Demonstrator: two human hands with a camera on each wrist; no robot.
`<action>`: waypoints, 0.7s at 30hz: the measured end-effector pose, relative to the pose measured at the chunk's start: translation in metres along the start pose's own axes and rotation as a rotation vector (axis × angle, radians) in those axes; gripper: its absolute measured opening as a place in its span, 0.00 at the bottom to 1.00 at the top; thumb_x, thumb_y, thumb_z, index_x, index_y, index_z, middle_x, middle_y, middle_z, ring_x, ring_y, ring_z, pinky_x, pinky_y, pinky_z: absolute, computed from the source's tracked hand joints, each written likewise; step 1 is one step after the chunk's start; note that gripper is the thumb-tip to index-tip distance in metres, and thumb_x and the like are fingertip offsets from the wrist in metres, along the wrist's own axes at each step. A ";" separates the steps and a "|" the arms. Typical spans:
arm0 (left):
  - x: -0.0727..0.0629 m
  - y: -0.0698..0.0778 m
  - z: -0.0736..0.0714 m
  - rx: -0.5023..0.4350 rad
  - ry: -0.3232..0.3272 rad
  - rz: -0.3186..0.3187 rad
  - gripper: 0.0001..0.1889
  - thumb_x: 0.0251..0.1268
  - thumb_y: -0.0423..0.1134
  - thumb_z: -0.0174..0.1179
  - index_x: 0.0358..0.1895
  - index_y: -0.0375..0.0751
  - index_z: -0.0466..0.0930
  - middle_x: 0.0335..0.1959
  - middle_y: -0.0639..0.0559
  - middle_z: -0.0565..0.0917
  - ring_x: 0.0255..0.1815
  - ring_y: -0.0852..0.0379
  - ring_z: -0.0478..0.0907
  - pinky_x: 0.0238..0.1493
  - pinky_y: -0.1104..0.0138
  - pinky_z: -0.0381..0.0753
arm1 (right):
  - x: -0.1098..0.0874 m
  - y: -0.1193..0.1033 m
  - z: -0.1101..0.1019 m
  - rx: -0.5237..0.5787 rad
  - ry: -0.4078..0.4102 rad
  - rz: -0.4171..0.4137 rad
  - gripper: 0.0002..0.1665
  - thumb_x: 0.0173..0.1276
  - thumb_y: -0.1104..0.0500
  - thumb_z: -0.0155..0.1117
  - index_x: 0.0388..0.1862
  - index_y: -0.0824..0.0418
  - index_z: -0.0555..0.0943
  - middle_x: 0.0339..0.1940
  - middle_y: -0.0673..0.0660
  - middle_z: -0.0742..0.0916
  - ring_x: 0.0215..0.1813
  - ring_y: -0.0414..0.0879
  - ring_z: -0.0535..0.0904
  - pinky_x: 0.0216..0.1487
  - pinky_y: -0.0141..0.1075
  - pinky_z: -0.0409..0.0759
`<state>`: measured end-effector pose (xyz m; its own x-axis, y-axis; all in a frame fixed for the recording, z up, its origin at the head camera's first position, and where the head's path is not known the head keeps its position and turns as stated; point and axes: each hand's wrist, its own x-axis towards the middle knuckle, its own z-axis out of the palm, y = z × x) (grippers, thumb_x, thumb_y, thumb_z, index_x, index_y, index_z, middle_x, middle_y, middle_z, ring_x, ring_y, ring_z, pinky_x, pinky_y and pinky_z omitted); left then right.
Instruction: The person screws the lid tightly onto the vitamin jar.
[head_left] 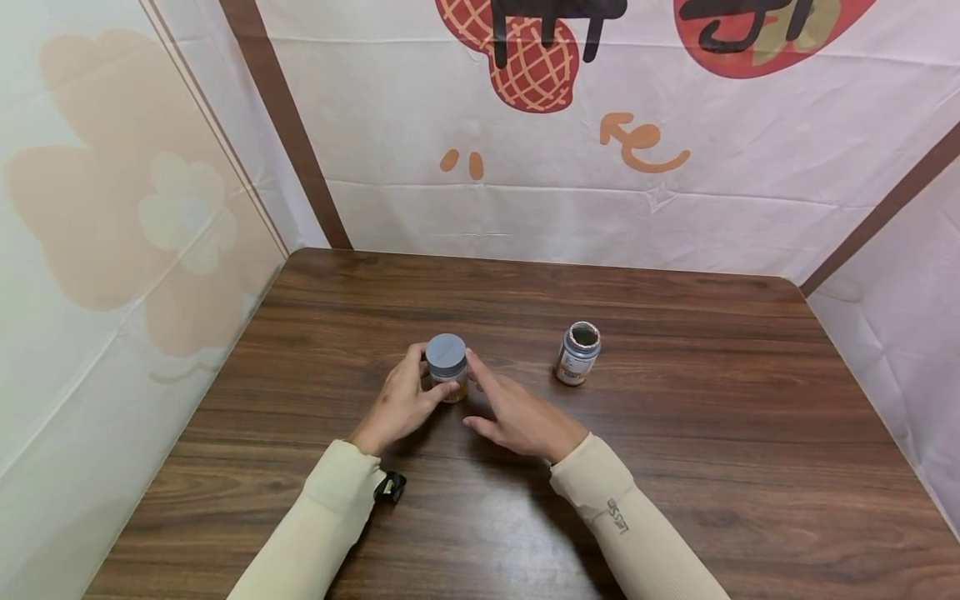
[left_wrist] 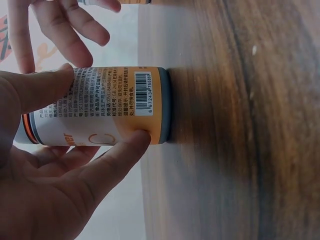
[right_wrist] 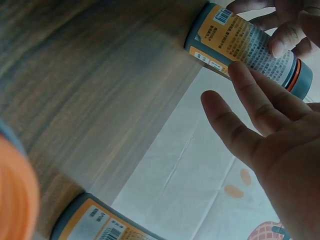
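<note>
My left hand (head_left: 399, 403) grips a white and orange pill bottle (left_wrist: 100, 95) that stands upright on the table, its grey lid (head_left: 446, 353) on. In the left wrist view the thumb and fingers curl round the label, which has a barcode. My right hand (head_left: 523, 417) is at the bottle's other side, index fingertip right at the edge of the lid. Its fingers (right_wrist: 232, 132) are extended in the right wrist view, and they overlap the bottle there.
A second, similar bottle (head_left: 576, 367) stands lidless to the right of my right hand. A blurred orange round thing (right_wrist: 15, 195) with a grey edge is cut off at the right wrist view's left. The wooden table (head_left: 712, 400) has printed cloth behind it and on its sides.
</note>
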<state>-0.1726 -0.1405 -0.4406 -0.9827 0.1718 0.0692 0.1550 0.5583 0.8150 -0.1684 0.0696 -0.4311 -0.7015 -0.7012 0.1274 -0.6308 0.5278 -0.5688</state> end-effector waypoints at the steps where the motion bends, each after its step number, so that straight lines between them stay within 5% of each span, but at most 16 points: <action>1: 0.000 0.000 -0.001 0.001 -0.002 -0.006 0.32 0.66 0.33 0.67 0.67 0.31 0.60 0.65 0.31 0.71 0.66 0.36 0.71 0.64 0.46 0.70 | 0.001 0.000 0.000 -0.006 0.000 -0.005 0.53 0.72 0.58 0.66 0.81 0.67 0.42 0.68 0.70 0.75 0.67 0.58 0.73 0.67 0.48 0.70; 21: 0.015 -0.006 -0.007 0.000 0.010 -0.061 0.33 0.68 0.33 0.65 0.70 0.30 0.58 0.68 0.30 0.68 0.68 0.35 0.68 0.65 0.46 0.69 | 0.021 -0.005 -0.003 -0.061 -0.041 0.013 0.55 0.73 0.58 0.65 0.80 0.71 0.37 0.75 0.72 0.64 0.71 0.62 0.68 0.70 0.48 0.66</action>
<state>-0.1889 -0.1466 -0.4402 -0.9913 0.1294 0.0254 0.0950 0.5675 0.8179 -0.1813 0.0540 -0.4229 -0.6963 -0.7125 0.0868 -0.6421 0.5642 -0.5191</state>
